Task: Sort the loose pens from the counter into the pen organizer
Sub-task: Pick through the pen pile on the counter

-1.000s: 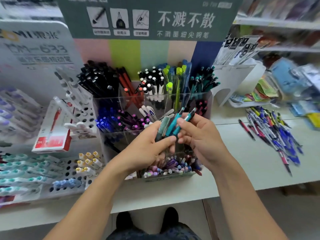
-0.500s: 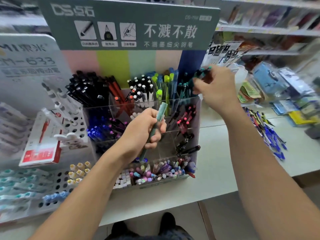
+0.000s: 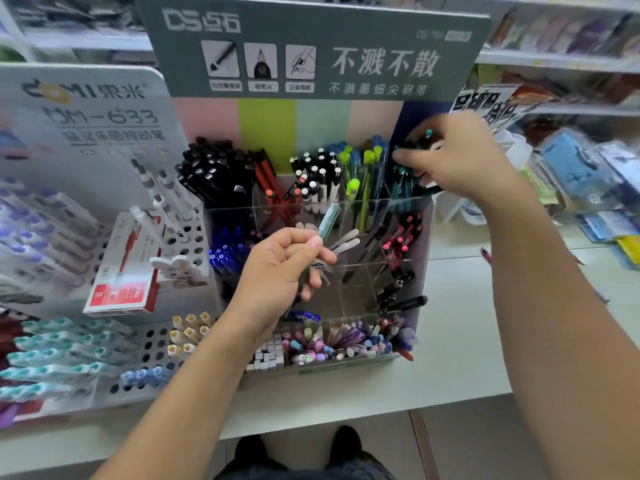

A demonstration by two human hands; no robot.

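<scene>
A clear acrylic pen organizer (image 3: 420, 237) with many compartments stands on the white counter, filled with black, red, white, green, blue and teal pens. My left hand (image 3: 280, 271) hovers over its middle and grips a pale green-grey pen (image 3: 328, 220) that points up and to the right. My right hand (image 3: 460, 157) reaches over the back right compartment, its fingers curled round dark teal pens (image 3: 420, 140) above the teal pens standing there. The loose pens on the counter are almost wholly hidden behind my right arm.
A white peg display (image 3: 104, 109) with pens and a red box (image 3: 121, 268) stands to the left. Shelves and packaged stationery (image 3: 588, 174) fill the right. A green sign (image 3: 311, 46) rises behind the organizer. Bare counter (image 3: 460, 341) lies to the organizer's right.
My right hand has carried the teal pens up from in front of me to the back right compartment. The left hand keeps the pale pen and has barely shifted.
</scene>
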